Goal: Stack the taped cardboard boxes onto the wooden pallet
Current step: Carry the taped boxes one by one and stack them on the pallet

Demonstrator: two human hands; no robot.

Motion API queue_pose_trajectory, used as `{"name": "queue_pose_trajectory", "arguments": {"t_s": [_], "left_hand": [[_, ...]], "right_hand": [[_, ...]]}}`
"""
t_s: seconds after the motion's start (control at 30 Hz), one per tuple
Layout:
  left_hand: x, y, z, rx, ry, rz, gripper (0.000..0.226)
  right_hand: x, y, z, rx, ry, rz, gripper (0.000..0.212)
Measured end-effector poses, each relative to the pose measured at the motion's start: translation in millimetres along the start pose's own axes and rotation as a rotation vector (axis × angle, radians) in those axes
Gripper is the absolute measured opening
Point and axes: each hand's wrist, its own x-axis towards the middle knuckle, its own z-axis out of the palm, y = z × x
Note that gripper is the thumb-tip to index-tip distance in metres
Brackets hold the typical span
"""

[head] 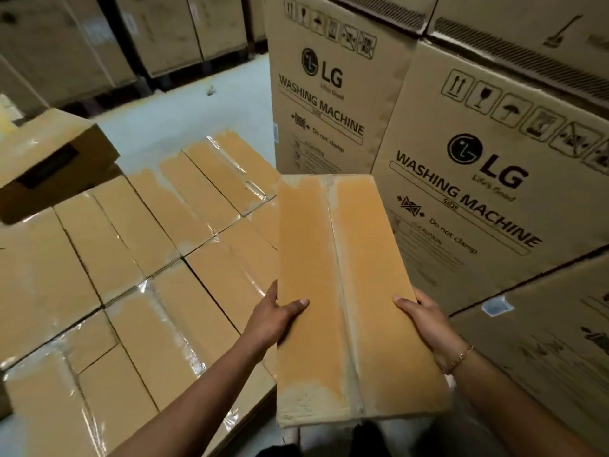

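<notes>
I hold a long, flat taped cardboard box (346, 291) out in front of me, its taped seam running lengthwise. My left hand (276, 316) grips its left edge, thumb on top. My right hand (425, 316) grips the right edge, thumb on top too. To the left lies a layer of several taped boxes (138, 268) packed side by side, with shiny tape along their seams. The wooden pallet under them is hidden. One more box (52, 159) sits on top of that layer at the far left.
Tall washing machine cartons (468, 179) stand close on the right and ahead (329, 84). More large cartons (164, 31) line the back across a strip of pale floor (197, 110). A lower carton (543, 351) sits at my right.
</notes>
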Motion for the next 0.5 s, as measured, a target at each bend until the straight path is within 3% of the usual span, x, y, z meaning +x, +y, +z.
{"name": "queue_pose_trajectory", "arguments": {"t_s": [0.13,0.33,0.5], "left_hand": [[44,6,16,-0.085,0.031,-0.082,0.071],[107,31,78,-0.231,0.144,-0.28,0.051],[160,29,119,-0.361,0.252,-0.389,0.087]], "right_hand": [[82,-33,-10,-0.103,-0.121,-0.046,0.024],[206,-76,-32,-0.243,-0.329,-0.053,0.025],[296,-97,-38,-0.354,-0.45,-0.033,0.034]]}}
